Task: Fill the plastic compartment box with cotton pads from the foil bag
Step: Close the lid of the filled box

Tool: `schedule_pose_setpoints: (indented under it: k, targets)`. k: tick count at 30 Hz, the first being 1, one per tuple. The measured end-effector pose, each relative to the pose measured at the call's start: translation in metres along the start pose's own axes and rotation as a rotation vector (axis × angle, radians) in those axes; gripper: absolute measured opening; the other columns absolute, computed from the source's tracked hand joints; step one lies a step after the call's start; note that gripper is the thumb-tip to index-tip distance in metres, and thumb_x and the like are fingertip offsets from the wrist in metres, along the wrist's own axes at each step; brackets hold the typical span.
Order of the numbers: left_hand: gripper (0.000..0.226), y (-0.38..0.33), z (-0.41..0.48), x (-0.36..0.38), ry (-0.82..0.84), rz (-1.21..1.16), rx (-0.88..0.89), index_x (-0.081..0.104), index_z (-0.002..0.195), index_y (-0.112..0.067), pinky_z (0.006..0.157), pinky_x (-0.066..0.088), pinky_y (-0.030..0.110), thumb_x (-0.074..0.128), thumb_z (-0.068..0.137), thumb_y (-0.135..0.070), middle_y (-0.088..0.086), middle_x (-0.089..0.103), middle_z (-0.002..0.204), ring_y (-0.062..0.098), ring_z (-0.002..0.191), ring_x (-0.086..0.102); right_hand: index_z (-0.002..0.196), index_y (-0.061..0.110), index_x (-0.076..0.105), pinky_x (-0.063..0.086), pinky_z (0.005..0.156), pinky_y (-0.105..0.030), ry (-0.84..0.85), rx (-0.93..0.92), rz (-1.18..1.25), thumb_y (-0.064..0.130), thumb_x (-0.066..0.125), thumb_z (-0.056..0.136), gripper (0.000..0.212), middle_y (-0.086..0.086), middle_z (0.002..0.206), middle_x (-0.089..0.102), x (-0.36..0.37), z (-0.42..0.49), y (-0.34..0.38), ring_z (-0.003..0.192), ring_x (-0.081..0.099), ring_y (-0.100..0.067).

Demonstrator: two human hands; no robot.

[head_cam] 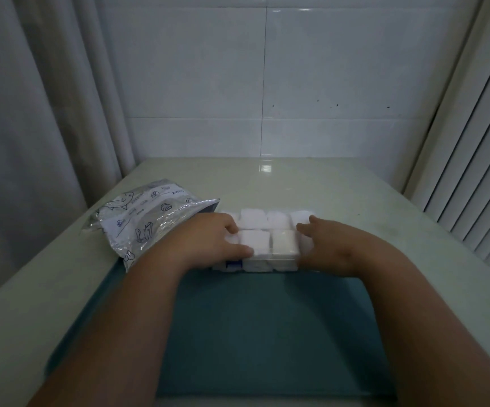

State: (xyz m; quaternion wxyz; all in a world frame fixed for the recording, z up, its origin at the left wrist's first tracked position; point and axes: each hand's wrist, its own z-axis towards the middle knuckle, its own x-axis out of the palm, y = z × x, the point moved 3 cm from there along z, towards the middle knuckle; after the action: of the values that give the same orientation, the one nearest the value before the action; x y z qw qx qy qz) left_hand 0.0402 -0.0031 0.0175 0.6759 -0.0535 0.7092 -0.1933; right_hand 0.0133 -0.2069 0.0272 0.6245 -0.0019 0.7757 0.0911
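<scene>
On the pale table, at the far edge of a blue-green mat, sits the plastic compartment box — see-through, long and low, with two rows of little rooms. White cotton pads fill every room I can see, and they stick up a bit over the top. The left hand holds the left end of the box, fingers bent over the top and thumb on the near side. The right hand holds the right end with bent fingers too; its thumb is hidden. I think the box is light, hard and a bit slippery, so holding both ends is the best way to keep it flat. The pads are soft and fluffy and weigh almost nothing — they could fall out if the box tips. The foil bag lies just to the left, mouth open toward the box, shiny and crinkly. It has drawings of a fish and shells and some words, but they are too small to read. A dark blue patch shows on the box's near wall, with no words I can read.
</scene>
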Motion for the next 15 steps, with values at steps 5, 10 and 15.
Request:
schedule_pose_setpoints:
  k: [5, 10, 15]
  targets:
    - [0.057, 0.0035, 0.0011, -0.0003, 0.003, 0.021, 0.031, 0.059, 0.125, -0.032, 0.083, 0.039, 0.026, 0.074, 0.074, -0.056, -0.002, 0.056, 0.131, 0.017, 0.116, 0.052, 0.150, 0.022, 0.030, 0.033, 0.109, -0.037, 0.003, -0.024, 0.003, 0.047, 0.061, 0.088, 0.073, -0.005, 0.156, 0.027, -0.0028, -0.0025, -0.0043, 0.138, 0.035, -0.027]
    - [0.050, -0.0026, -0.0011, -0.0007, 0.055, 0.134, 0.089, 0.058, 0.130, -0.035, 0.097, 0.044, 0.031, 0.064, 0.084, -0.055, -0.001, 0.055, 0.138, 0.021, 0.121, 0.053, 0.151, 0.024, 0.029, 0.042, 0.104, -0.036, -0.011, -0.044, 0.041, 0.046, 0.062, 0.088, 0.074, -0.003, 0.157, 0.025, -0.0032, -0.0013, -0.0082, 0.138, 0.033, -0.026]
    - [0.035, 0.0006, 0.0000, -0.0024, 0.065, -0.039, 0.103, 0.066, 0.122, -0.030, 0.105, 0.037, 0.028, 0.053, 0.094, -0.048, -0.006, 0.055, 0.141, 0.012, 0.131, 0.048, 0.151, 0.025, 0.028, 0.040, 0.106, -0.036, -0.023, -0.047, 0.050, 0.048, 0.063, 0.087, 0.076, -0.002, 0.158, 0.024, -0.0026, 0.0016, -0.0103, 0.140, 0.031, -0.026]
